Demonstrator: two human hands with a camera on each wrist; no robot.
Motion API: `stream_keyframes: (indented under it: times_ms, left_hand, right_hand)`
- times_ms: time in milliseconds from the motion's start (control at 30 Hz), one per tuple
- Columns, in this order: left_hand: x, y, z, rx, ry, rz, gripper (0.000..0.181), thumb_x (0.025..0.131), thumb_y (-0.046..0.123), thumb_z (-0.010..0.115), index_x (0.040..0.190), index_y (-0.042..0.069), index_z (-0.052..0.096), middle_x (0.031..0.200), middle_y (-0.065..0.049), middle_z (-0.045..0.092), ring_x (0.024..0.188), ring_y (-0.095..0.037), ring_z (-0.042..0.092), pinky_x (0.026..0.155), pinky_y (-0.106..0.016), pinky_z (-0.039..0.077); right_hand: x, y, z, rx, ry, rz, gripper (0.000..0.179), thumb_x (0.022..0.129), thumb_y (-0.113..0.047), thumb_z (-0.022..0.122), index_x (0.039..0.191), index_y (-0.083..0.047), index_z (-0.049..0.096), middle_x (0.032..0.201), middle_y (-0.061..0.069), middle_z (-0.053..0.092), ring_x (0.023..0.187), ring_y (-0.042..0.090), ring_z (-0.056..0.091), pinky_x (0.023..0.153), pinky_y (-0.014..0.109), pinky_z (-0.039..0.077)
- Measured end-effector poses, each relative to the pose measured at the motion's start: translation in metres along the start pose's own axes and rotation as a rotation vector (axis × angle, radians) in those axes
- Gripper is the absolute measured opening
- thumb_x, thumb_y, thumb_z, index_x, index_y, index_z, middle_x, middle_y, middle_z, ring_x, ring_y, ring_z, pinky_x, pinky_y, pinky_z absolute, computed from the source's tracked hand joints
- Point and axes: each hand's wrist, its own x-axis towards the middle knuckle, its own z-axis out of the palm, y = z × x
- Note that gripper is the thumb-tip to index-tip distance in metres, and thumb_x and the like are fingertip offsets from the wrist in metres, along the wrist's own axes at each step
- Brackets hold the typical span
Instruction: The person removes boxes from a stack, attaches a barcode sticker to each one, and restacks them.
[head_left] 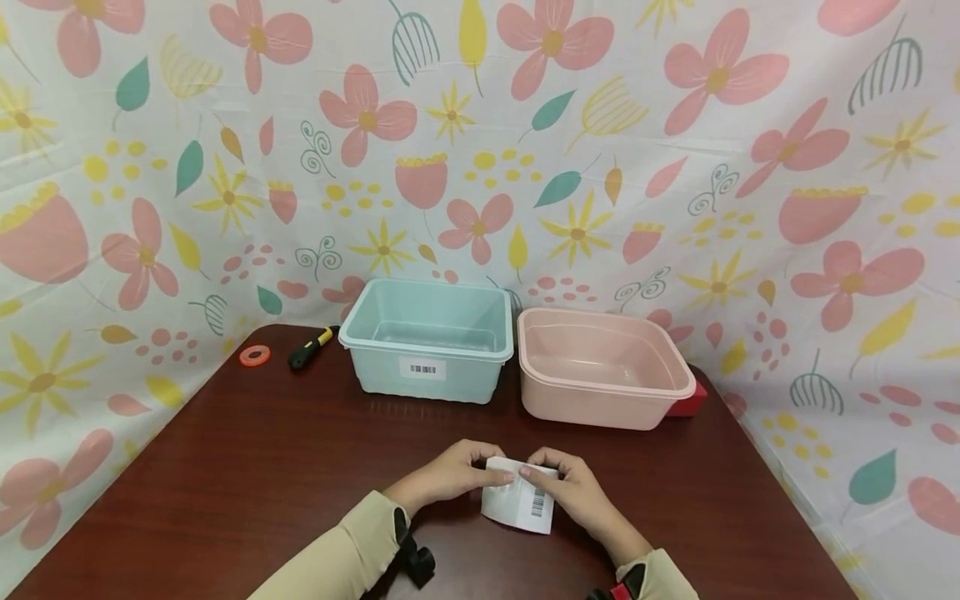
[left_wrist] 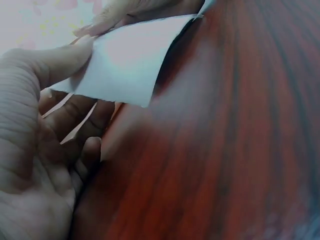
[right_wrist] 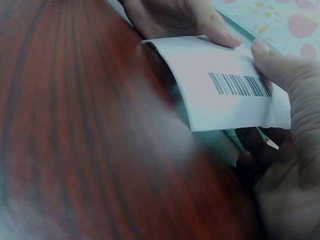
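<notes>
One label (head_left: 512, 505), pinched by left hand (head_left: 453, 475) and right hand (head_left: 579, 493)
Seemingly being readied between them; next move calls for steady pinching.

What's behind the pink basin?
Part of a red object sticks out right of the pink basin, with the floral cloth beyond; the basin covers the rest, hiding its shape.

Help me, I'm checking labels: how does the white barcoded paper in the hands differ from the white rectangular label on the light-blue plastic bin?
The white barcoded paper is pinched by the left hand and right hand; the white rectangular label is on the light-blue plastic bin.
The paper is bent; the label looks flat.
The paper's barcode sits off to one side; the label's is near the middle.
Both are white.
</notes>
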Motion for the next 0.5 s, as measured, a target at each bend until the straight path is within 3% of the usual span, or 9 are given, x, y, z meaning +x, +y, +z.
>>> stream_keyframes:
  times_ms: [233,367,500]
  left_hand:
    - [0.0012,-0.001,-0.0019,-0.107,0.075,0.003,0.016,0.092,0.012,0.071,0.105,0.002,0.071,0.094,-0.003,0.07,0.084,-0.011,0.064,0.07,-0.027,0.054]
    - [-0.0005,-0.0002,-0.0025,-0.12,0.045,-0.008,0.02,0.091,0.01,0.072,0.108,-0.001,0.07,0.099,-0.004,0.07,0.088,-0.011,0.064,0.073,-0.029,0.055]
    - [0.0003,-0.0001,-0.003,-0.099,0.029,-0.008,0.02,0.094,0.019,0.071,0.105,0.004,0.074,0.1,-0.002,0.071,0.088,-0.011,0.065,0.074,-0.029,0.056]
  right_hand:
    - [0.0021,-0.0033,0.0001,-0.038,0.124,0.051,0.021,0.094,-0.021,0.072,0.107,-0.006,0.066,0.098,0.009,0.069,0.09,0.019,0.06,0.077,0.03,0.049]
    - [0.0013,-0.0015,0.0012,-0.015,0.097,0.036,0.021,0.095,-0.02,0.071,0.11,-0.005,0.066,0.101,0.009,0.07,0.091,0.019,0.062,0.077,0.031,0.051]
    - [0.0008,-0.0007,0.0004,-0.012,0.055,0.009,0.02,0.096,-0.02,0.07,0.111,-0.006,0.067,0.102,0.01,0.07,0.091,0.02,0.063,0.075,0.032,0.053]
